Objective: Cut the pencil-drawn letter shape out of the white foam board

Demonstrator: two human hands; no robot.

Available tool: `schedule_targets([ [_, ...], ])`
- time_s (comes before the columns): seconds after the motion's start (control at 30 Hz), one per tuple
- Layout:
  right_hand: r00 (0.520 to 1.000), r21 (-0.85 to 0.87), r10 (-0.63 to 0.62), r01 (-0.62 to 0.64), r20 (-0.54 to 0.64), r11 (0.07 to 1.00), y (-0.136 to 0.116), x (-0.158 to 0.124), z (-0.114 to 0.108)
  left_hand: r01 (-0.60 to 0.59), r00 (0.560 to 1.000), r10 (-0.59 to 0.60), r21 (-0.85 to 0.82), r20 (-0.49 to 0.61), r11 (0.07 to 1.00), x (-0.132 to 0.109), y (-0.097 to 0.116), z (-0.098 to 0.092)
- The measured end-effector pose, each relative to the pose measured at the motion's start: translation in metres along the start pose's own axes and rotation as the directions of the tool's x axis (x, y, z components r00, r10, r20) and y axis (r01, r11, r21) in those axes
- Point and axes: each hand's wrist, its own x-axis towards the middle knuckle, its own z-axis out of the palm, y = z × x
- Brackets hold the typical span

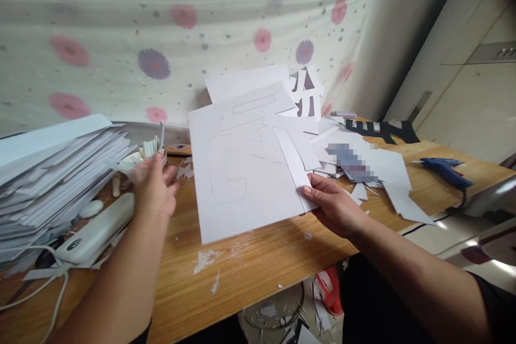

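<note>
My right hand [336, 201] pinches the lower right edge of a white cardboard sheet [221, 215], thumb on top, and holds it tilted above the desk. Thin pencil outlines are drawn on the sheet, among them a long bar and a hooked shape. A narrow white strip [296, 169] lies along its right side, by my thumb. My left hand [155, 188] is out to the left, smeared by motion, near a bundle of short white strips [150, 146]. A thin greyish piece [162, 133] sticks up just past its fingertips; whether the hand grips it is unclear.
On the left are a tall stack of white sheets [60, 172] and a white power strip [97, 231] with cables. Behind stand cut-out boards [308, 91]. To the right lie paper scraps [397, 172], a blurred-out dark flat object [352, 164] and a blue glue gun [447, 169].
</note>
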Motion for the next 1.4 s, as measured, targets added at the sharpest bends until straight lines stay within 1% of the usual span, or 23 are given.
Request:
schedule_targets([
  [0.03, 1.000, 0.009, -0.016, 0.016, -0.006, 1.000, 0.000, 0.000, 0.002, 0.014, 0.999, -0.009, -0.114, 0.045, 0.993, -0.004, 0.002, 0.007],
  [0.07, 1.000, 0.011, -0.027, 0.027, -0.004, 1.000, 0.000, 0.000, 0.005, 0.070, 0.988, -0.022, -0.319, 0.153, 0.945, -0.009, 0.005, 0.014],
  [0.13, 1.000, 0.002, -0.026, 0.026, 0.017, 1.000, -0.002, -0.003, 0.009, 0.131, 0.963, 0.000, -0.469, 0.270, 0.874, -0.020, 0.012, 0.024],
  [0.17, 0.999, -0.001, -0.019, 0.019, 0.025, 1.000, -0.002, -0.004, 0.011, 0.190, 0.942, 0.000, -0.535, 0.335, 0.823, -0.025, 0.016, 0.028],
  [0.2, 1.000, 0.004, -0.015, 0.015, 0.022, 1.000, -0.003, -0.006, 0.013, 0.232, 0.926, -0.003, -0.564, 0.377, 0.792, -0.030, 0.019, 0.030],
  [0.27, 0.999, 0.037, -0.036, 0.037, -0.027, 0.999, -0.004, -0.010, 0.015, 0.305, 0.893, -0.003, -0.602, 0.449, 0.738, -0.038, 0.025, 0.031],
  [0.33, 0.991, 0.069, -0.085, 0.092, -0.101, 0.993, -0.006, -0.013, 0.017, 0.345, 0.872, -0.001, -0.612, 0.490, 0.711, -0.043, 0.027, 0.031],
  [0.4, 0.983, 0.074, -0.131, 0.142, -0.132, 0.987, -0.008, -0.016, 0.017, 0.395, 0.849, -0.001, -0.634, 0.528, 0.665, -0.045, 0.028, 0.032],
  [0.47, 0.982, 0.076, -0.159, 0.167, -0.100, 0.983, -0.010, -0.020, 0.016, 0.441, 0.833, 0.004, -0.668, 0.554, 0.599, -0.047, 0.029, 0.034],
  [0.53, 0.981, 0.091, -0.190, 0.193, -0.037, 0.977, -0.012, -0.024, 0.016, 0.488, 0.820, 0.010, -0.708, 0.572, 0.511, -0.050, 0.032, 0.035],
  [0.67, 0.967, 0.130, -0.241, 0.230, 0.077, 0.965, -0.018, -0.033, 0.017, 0.591, 0.786, 0.015, -0.758, 0.618, 0.275, -0.057, 0.040, 0.037],
  [0.7, 0.963, 0.134, -0.248, 0.233, 0.106, 0.963, -0.019, -0.035, 0.018, 0.606, 0.779, 0.018, -0.760, 0.627, 0.235, -0.059, 0.042, 0.037],
  [0.77, 0.952, 0.129, -0.255, 0.236, 0.166, 0.963, -0.022, -0.039, 0.019, 0.618, 0.773, 0.029, -0.763, 0.633, 0.188, -0.060, 0.043, 0.037],
  [0.83, 0.941, 0.100, -0.262, 0.246, 0.216, 0.964, -0.024, -0.041, 0.018, 0.616, 0.777, 0.032, -0.771, 0.628, 0.163, -0.060, 0.044, 0.036],
  [0.9, 0.933, 0.046, -0.275, 0.272, 0.232, 0.961, -0.025, -0.042, 0.016, 0.607, 0.787, 0.023, -0.780, 0.616, 0.153, -0.060, 0.044, 0.036],
  [0.97, 0.929, -0.040, -0.310, 0.324, 0.203, 0.945, -0.025, -0.043, 0.013, 0.586, 0.804, 0.004, -0.795, 0.594, 0.157, -0.059, 0.043, 0.036],
  [1.03, 0.919, -0.156, -0.366, 0.387, 0.150, 0.909, -0.026, -0.044, 0.011, 0.568, 0.818, -0.004, -0.805, 0.576, 0.173, -0.058, 0.042, 0.037],
  [1.1, 0.899, -0.267, -0.423, 0.437, 0.111, 0.859, -0.026, -0.044, 0.011, 0.560, 0.821, 0.001, -0.806, 0.571, 0.190, -0.057, 0.042, 0.038],
  [1.17, 0.885, -0.323, -0.457, 0.459, 0.085, 0.828, -0.026, -0.044, 0.011, 0.560, 0.820, 0.004, -0.804, 0.572, 0.201, -0.057, 0.041, 0.039],
  [1.27, 0.891, -0.313, -0.451, 0.445, 0.058, 0.839, -0.023, -0.043, 0.010, 0.563, 0.817, 0.009, -0.801, 0.577, 0.202, -0.058, 0.040, 0.039],
  [1.4, 0.911, -0.221, -0.411, 0.407, 0.030, 0.887, -0.020, -0.041, 0.005, 0.576, 0.805, 0.025, -0.792, 0.592, 0.204, -0.061, 0.042, 0.037],
])
